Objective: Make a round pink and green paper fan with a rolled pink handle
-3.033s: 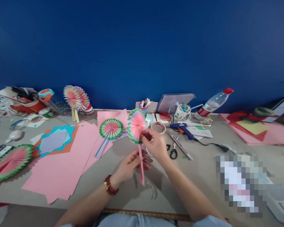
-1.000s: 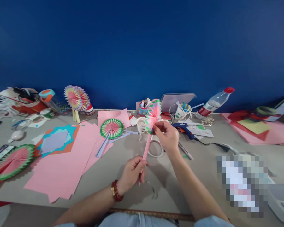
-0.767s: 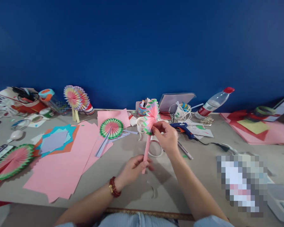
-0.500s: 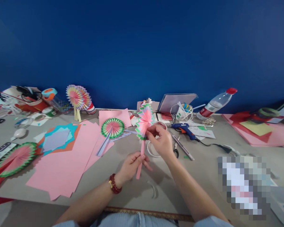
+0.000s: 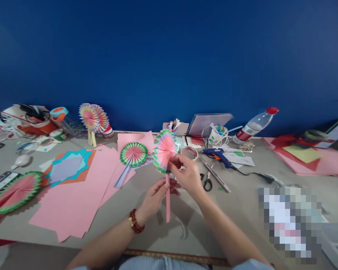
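A pleated paper fan (image 5: pixel 163 150), pink with lilac and green zigzag edges, is held upright above the table on a narrow pink paper handle (image 5: pixel 168 210). My left hand (image 5: pixel 157 194) pinches that handle below the pleats, thumb in front. With bent fingers my right hand (image 5: pixel 187 170) grips the fan at its lower right edge, near the middle of the pleats. A finished-looking round green and pink paper fan (image 5: pixel 134 154) lies flat to the left, its lilac strips spreading below it.
Pink paper sheets (image 5: pixel 73 206) and a larger fan (image 5: pixel 19 191) lie at left. Rightward are scissors (image 5: pixel 207 182), a tape roll (image 5: pixel 189 152), a blue glue gun (image 5: pixel 220 155) with its cord, and a leaning plastic bottle (image 5: pixel 255 125). A blue wall (image 5: pixel 169 67) rises behind.
The held fan has moved slightly left and down and turned to face me more, its handle now nearly vertical. My right hand has shifted left with it, uncovering the scissors.
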`<state>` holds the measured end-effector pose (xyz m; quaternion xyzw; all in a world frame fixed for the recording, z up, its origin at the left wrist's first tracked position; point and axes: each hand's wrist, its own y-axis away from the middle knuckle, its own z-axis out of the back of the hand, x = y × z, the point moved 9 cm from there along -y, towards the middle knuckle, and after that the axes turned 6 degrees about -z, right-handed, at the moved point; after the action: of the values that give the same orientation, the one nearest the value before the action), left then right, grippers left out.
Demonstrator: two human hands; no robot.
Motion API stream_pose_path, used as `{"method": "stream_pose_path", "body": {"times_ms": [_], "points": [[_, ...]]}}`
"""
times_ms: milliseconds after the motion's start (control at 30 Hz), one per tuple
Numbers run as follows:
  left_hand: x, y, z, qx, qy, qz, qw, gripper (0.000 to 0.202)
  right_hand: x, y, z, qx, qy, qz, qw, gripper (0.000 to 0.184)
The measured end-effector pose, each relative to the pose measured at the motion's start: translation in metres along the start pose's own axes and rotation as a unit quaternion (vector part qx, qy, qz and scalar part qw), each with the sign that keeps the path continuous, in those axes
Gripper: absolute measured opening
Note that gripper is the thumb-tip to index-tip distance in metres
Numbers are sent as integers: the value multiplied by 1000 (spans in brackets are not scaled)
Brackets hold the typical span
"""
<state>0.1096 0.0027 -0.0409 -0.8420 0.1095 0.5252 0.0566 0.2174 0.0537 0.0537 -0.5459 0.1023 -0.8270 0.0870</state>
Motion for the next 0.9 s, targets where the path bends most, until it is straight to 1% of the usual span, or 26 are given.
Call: {"method": "stream_pose_path", "body": {"times_ms": [67,167,267,367,467,533,600,700,767,833,900], "points": [[1,-2,2,-8,19,-17,1000,36,2,2,-3,4,21,4,1000,6],[2,-5,7,-24,20,-23,999,35,9,7,-6,-2,42,13,999,7],[5,-6,15,-63,28,-13,998,39,20,13,-9,-2,52,18,999,5],[9,-6,22,-99,37,0,994,43,28,17,-13,12,74,23,997,4],[11,-6,29,-127,46,-7,991,42,32,19,-16,28,96,43,994,5],[11,-5,31,-133,48,-8,990,42,34,20,-18,27,123,67,990,6],[10,-6,28,-118,47,-5,992,42,36,22,-19,10,167,104,980,9],[6,-4,22,-94,70,-12,993,38,42,27,-20,-20,240,174,955,14],[2,-2,27,-112,93,-37,989,32,45,30,-21,-27,277,201,939,15],[-1,-1,35,-146,116,-64,980,27,46,32,-19,-31,305,209,929,14],[-3,-1,40,-165,130,-77,975,24,47,34,-17,-33,320,211,923,14]]}}
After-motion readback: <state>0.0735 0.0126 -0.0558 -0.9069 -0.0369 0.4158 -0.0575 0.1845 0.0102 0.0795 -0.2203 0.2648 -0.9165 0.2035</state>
